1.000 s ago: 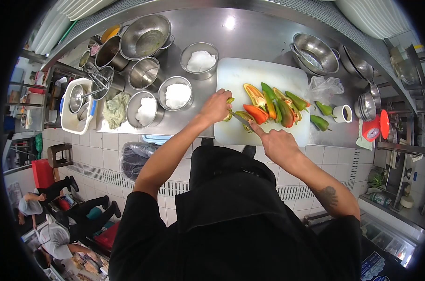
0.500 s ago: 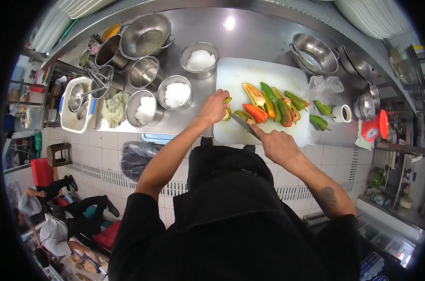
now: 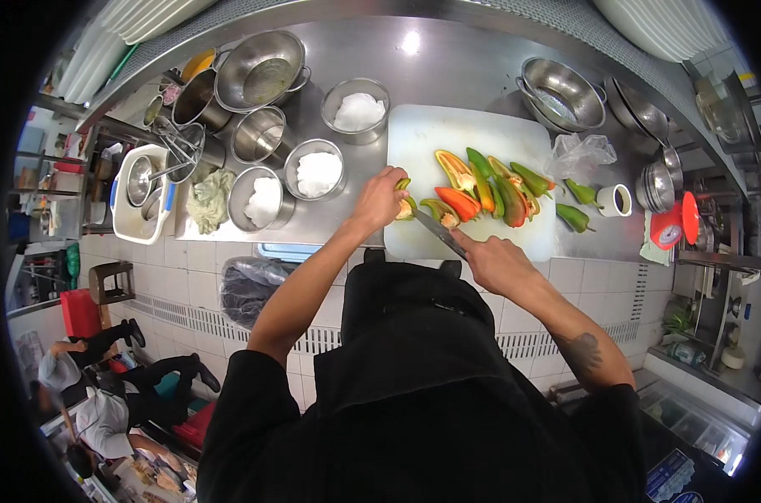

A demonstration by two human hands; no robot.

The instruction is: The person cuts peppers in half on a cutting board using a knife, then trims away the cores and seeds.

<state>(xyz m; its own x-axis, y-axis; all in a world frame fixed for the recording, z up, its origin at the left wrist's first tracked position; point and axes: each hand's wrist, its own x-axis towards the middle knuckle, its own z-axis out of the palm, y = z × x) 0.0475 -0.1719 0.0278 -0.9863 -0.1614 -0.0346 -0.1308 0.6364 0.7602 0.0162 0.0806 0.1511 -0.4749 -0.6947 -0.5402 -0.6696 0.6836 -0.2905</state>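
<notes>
My left hand (image 3: 382,199) grips a green pepper piece (image 3: 406,206) at the left edge of the white cutting board (image 3: 473,127). In my right hand (image 3: 495,261) is a knife (image 3: 437,228), its blade pointing up and left, the tip close to the pepper piece. A cut green pepper (image 3: 439,210) lies just above the blade. Several cut peppers, green, yellow and orange-red, lie together on the board's right half, an orange-red one (image 3: 458,202) among them.
Metal bowls of white stuff (image 3: 315,169) stand left of the board. Two green peppers (image 3: 574,219), a white cup (image 3: 613,201), a plastic bag (image 3: 582,157) and a metal colander (image 3: 563,94) are on the right. Two people (image 3: 104,423) are at lower left.
My right hand has drawn the knife slightly down and right, away from the pepper piece. My left hand has shifted a little left, still gripping it.
</notes>
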